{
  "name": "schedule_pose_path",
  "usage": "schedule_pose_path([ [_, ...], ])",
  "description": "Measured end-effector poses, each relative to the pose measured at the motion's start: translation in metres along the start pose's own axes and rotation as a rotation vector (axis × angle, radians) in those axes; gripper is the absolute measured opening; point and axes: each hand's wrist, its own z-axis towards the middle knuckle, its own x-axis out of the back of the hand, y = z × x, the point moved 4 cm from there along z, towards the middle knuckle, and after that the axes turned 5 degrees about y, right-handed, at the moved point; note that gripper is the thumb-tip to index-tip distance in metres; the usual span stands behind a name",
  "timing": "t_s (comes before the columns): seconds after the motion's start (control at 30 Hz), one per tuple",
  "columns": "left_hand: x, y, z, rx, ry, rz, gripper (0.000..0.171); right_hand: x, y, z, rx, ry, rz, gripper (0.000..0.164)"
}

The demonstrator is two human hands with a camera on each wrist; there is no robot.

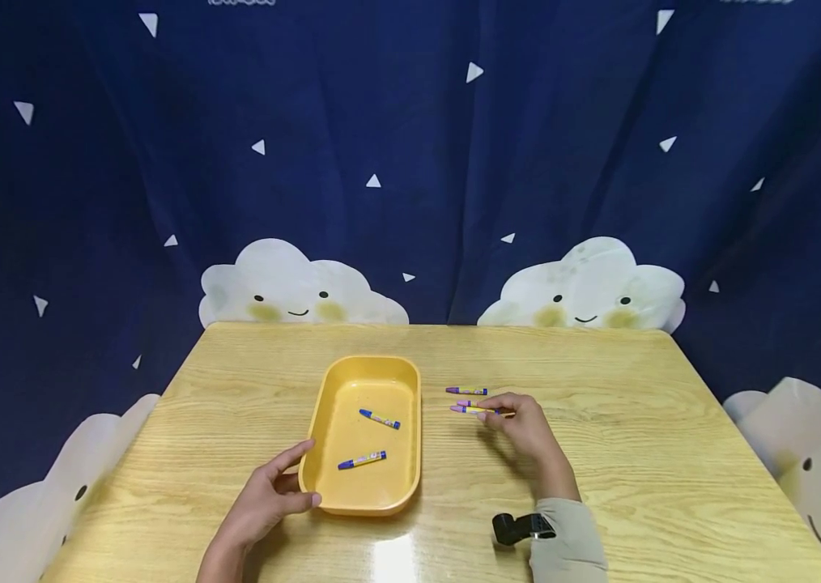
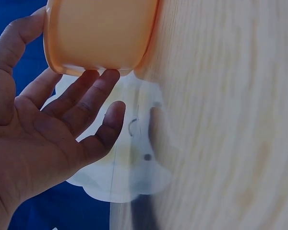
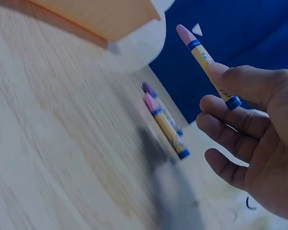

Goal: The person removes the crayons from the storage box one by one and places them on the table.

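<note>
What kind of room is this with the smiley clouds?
Probably a child's play or craft corner: a dark blue curtain printed with smiling clouds, a wooden table, and crayons in a yellow tray.

We saw bare wooden table (image 1: 600, 453) on every side of the right hand (image 1: 523, 429), so nothing blocked its way toward the near and right edges. Two crayons (image 1: 465, 391) lay just beyond its fingertips, narrowing the way ahead. To its left a strip of open tabletop separated it from the yellow tray (image 1: 410, 453), whose raised wall stood as the one barrier there. The left hand (image 1: 265, 502) touched the tray's near corner, closing that approach. Behind the table hung the curtain (image 1: 410, 202).
</note>
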Motion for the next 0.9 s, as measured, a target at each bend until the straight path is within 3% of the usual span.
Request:
schedule_pose_path([
  [0.3, 0.0, -0.001, 0.0, -0.015, 0.008, 0.025, 0.08, 0.013, 0.021, -0.004, -0.074, 0.031, -0.073, 0.013],
  [0.57, 0.004, 0.0, -0.004, 0.006, 0.021, 0.027, 0.08, 0.009, 0.038, -0.007, -0.148, 0.029, -0.071, 0.013],
  [0.9, 0.0, 0.001, 0.001, 0.019, 0.017, 0.023, 0.08, 0.012, 0.046, 0.001, -0.108, 0.065, -0.19, 0.012],
])
